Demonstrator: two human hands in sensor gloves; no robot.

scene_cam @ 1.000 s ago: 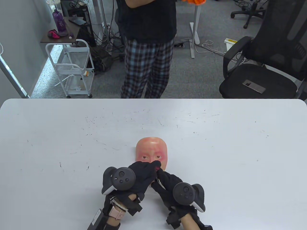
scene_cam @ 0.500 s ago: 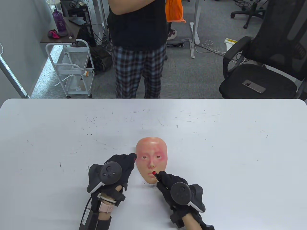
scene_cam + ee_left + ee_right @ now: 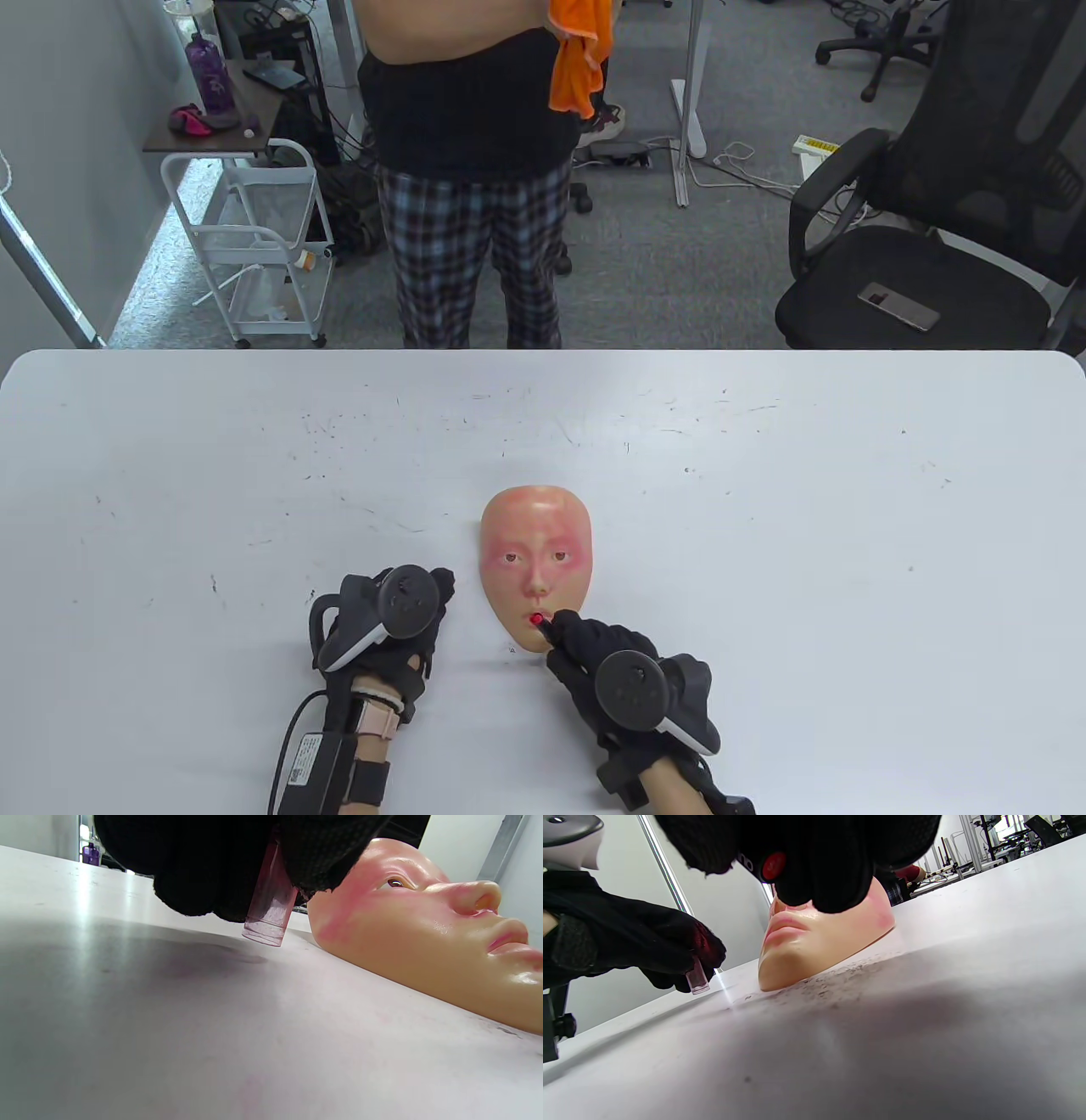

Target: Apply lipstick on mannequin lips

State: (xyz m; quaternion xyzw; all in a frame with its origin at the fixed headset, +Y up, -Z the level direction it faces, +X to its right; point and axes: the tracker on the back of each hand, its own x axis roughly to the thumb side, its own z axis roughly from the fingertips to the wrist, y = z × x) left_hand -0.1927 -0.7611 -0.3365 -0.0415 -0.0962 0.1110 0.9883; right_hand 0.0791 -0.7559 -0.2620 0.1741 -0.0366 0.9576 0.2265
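Lipstick (image 3: pixel 543 622) gripped in right hand (image 3: pixel 594 658), red tip at mannequin face's (image 3: pixel 533 552) lips for application. Left hand (image 3: pixel 399 615) pinches clear cap (image 3: pixel 270 914) aside, just above tabletop (image 3: pixel 764 509).

One mannequin face (image 3: pixel 534 564), one lipstick (image 3: pixel 540 621), one clear cap (image 3: pixel 270 914), two gloved hands, one table (image 3: pixel 764 509).

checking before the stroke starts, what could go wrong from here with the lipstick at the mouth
1. Nothing steadies the mannequin face: the left hand is off to its side gripping the clear cap, so the face may slide under pressure.
2. The right hand holds the lipstick in a grip close to the tip, hiding the lips from above, so red could smear past them.
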